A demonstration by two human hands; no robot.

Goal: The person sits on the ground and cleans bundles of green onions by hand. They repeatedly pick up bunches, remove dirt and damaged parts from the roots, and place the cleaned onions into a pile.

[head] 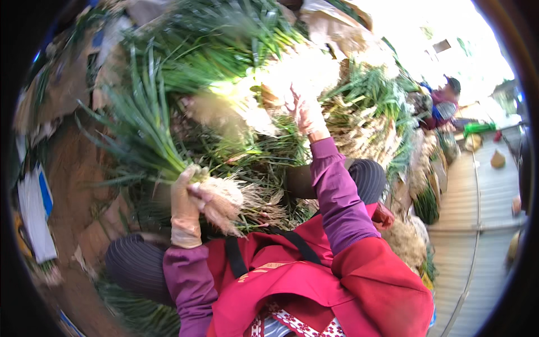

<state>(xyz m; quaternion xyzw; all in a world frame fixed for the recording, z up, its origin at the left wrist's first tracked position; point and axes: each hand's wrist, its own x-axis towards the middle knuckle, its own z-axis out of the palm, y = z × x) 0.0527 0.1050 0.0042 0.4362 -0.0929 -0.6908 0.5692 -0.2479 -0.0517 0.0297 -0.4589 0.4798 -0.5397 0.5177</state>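
My left hand (187, 202), in a thin glove, is closed around a bunch of green onions (162, 143); its leaves point up and left, its pinkish bulbs and pale roots to the right. My right hand (305, 111), also gloved, reaches over the pile with its fingers apart, beside the glaringly lit roots of a large heap of green onions (202, 63). I see nothing in it, though glare hides part of the fingertips. Loose leaves and trimmings (269, 147) lie between the hands, and more onions with roots (366, 130) lie right of my right hand.
A person (444, 105) in a dark cap is at the upper right. Corrugated metal sheeting (499, 185) runs down the right side. At the left are brown ground (76, 189) and a white and blue object (37, 210). More onion leaves (143, 309) lie at the lower left.
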